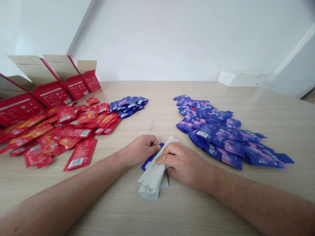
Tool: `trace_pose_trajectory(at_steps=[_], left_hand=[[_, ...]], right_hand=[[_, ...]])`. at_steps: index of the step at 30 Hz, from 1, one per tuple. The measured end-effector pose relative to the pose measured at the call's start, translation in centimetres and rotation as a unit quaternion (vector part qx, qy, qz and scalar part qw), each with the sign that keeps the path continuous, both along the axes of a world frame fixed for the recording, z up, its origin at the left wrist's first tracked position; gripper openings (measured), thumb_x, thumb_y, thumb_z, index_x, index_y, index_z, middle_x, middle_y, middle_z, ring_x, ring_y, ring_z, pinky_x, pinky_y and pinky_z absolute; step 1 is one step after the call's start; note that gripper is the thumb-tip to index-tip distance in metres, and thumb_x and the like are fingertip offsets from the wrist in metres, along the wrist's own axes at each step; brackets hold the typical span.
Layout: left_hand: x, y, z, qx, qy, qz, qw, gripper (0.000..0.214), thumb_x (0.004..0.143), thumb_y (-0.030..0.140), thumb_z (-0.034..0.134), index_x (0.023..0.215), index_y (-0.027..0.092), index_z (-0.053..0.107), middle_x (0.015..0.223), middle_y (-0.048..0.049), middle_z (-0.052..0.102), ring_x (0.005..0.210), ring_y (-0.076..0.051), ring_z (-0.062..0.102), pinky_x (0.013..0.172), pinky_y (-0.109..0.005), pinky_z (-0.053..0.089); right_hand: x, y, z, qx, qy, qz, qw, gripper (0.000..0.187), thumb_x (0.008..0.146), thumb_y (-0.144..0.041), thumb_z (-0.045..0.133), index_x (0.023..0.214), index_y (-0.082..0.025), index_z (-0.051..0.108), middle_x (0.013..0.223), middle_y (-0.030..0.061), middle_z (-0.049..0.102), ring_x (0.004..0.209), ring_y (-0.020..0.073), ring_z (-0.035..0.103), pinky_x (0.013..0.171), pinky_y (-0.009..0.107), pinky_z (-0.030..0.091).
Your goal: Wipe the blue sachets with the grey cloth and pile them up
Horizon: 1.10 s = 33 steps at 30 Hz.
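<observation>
My left hand is closed on a blue sachet that lies on the wooden table, mostly hidden under my hands. My right hand is closed over a folded white cloth, pressing it against the sachet. A big heap of blue sachets spreads out to the right of my hands. A heap of red sachets lies to the left, with a smaller row of blue sachets at its far end.
Several open red cartons stand at the far left with their flaps up. A flat white box lies at the back right by the wall.
</observation>
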<state>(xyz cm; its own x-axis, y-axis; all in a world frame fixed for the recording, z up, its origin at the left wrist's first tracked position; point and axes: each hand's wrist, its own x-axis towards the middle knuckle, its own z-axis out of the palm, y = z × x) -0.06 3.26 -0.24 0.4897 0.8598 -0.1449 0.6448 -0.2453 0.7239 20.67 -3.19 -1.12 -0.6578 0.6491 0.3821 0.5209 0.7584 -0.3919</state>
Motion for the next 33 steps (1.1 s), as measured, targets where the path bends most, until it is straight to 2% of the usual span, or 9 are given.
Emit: trace_pose_trajectory(at_steps=[2,7,12,18,23,28,33], left_hand=[[-0.04,0.05,-0.09,0.005,0.004,-0.001,1.000,0.028,0.083,0.047,0.057,0.079,0.020,0.064,0.068,0.0014,0.063,0.060,-0.013,0.054,0.051,-0.023,0.036],[-0.16,0.05,-0.44,-0.011,0.007,0.007,1.000,0.032,0.085,0.050,0.054,0.083,0.020,0.065,0.067,0.0021,0.062,0.057,-0.013,0.053,0.048,-0.023,0.035],[-0.18,0.10,-0.48,0.014,0.001,-0.004,1.000,0.028,0.084,0.047,0.056,0.080,0.020,0.065,0.069,0.0018,0.063,0.060,-0.013,0.054,0.051,-0.023,0.036],[-0.17,0.12,-0.70,-0.006,0.003,0.009,1.000,0.031,0.085,0.049,0.054,0.082,0.020,0.065,0.066,0.0019,0.062,0.057,-0.013,0.053,0.048,-0.023,0.035],[-0.17,0.21,-0.56,0.011,0.006,-0.004,1.000,0.028,0.083,0.046,0.057,0.081,0.020,0.065,0.069,0.0021,0.063,0.060,-0.013,0.054,0.051,-0.022,0.037],[-0.17,0.14,-0.65,-0.004,0.012,0.005,1.000,0.031,0.085,0.049,0.053,0.083,0.020,0.065,0.068,0.0022,0.063,0.058,-0.013,0.054,0.049,-0.023,0.036],[-0.12,0.21,-0.41,0.018,0.012,-0.009,1.000,0.028,0.084,0.046,0.057,0.080,0.019,0.065,0.068,0.0021,0.063,0.060,-0.012,0.054,0.051,-0.022,0.037]], right_hand=[[-0.01,-0.01,-0.06,0.001,-0.002,0.006,1.000,0.033,0.084,-0.005,0.061,0.112,-0.022,0.070,0.104,0.0061,0.064,0.099,0.0213,0.059,0.091,0.036,0.049],[0.14,0.21,0.00,-0.002,-0.002,-0.058,0.998,0.036,0.084,-0.004,0.060,0.116,-0.020,0.068,0.106,0.0075,0.063,0.103,0.0226,0.058,0.094,0.039,0.048],[-0.19,-0.18,0.06,-0.002,-0.008,0.013,1.000,0.034,0.083,-0.005,0.061,0.111,-0.022,0.070,0.103,0.0059,0.064,0.098,0.0215,0.059,0.090,0.036,0.049],[0.11,0.11,0.01,-0.004,-0.003,-0.064,0.998,0.035,0.085,-0.004,0.059,0.115,-0.020,0.068,0.106,0.0078,0.063,0.102,0.0224,0.058,0.094,0.039,0.048],[-0.16,-0.11,-0.05,-0.001,-0.005,0.017,1.000,0.033,0.084,-0.006,0.062,0.111,-0.022,0.070,0.103,0.0059,0.064,0.097,0.0214,0.058,0.090,0.036,0.049],[0.13,0.19,-0.01,-0.003,-0.003,-0.058,0.998,0.037,0.085,-0.003,0.059,0.117,-0.020,0.068,0.106,0.0076,0.063,0.102,0.0227,0.058,0.094,0.039,0.048],[-0.06,-0.12,0.02,-0.010,-0.009,0.011,1.000,0.032,0.085,-0.006,0.062,0.112,-0.022,0.070,0.103,0.0056,0.064,0.098,0.0211,0.059,0.090,0.036,0.049]])
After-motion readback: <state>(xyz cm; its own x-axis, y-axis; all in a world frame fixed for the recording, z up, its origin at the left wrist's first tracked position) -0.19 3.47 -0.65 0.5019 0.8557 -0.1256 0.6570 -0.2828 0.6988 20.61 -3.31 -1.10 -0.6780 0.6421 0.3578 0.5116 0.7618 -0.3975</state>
